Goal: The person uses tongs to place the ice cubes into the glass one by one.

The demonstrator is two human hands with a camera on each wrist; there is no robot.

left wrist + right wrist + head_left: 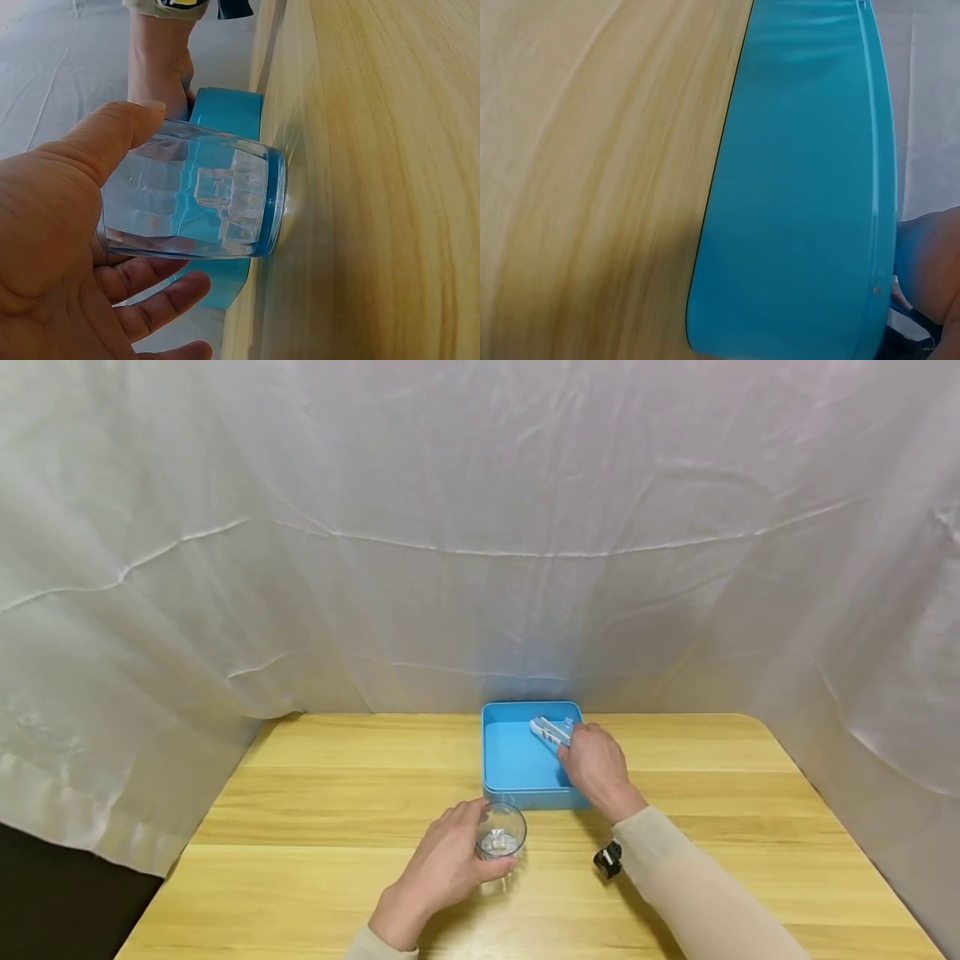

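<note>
A clear drinking glass point(500, 841) with several clear cubes point(230, 196) in its bottom stands upright, its base right at the tabletop. My left hand point(444, 857) holds it near the rim, thumb on one side and fingers on the other. Farther off, my right hand point(597, 768) reaches over the right wall of a shallow blue box point(531, 797). It grips a slim white and pale blue tool point(551, 732) with dark slanted marks, whose front part lies over the box floor. The fingers on the tool are mostly hidden in the right wrist view.
The wooden table point(322, 827) carries the box at its back edge, just beyond the glass. Behind it and at both sides hangs a pale grey curtain point(450, 610). A small black camera point(608, 859) sticks out beside the right wrist.
</note>
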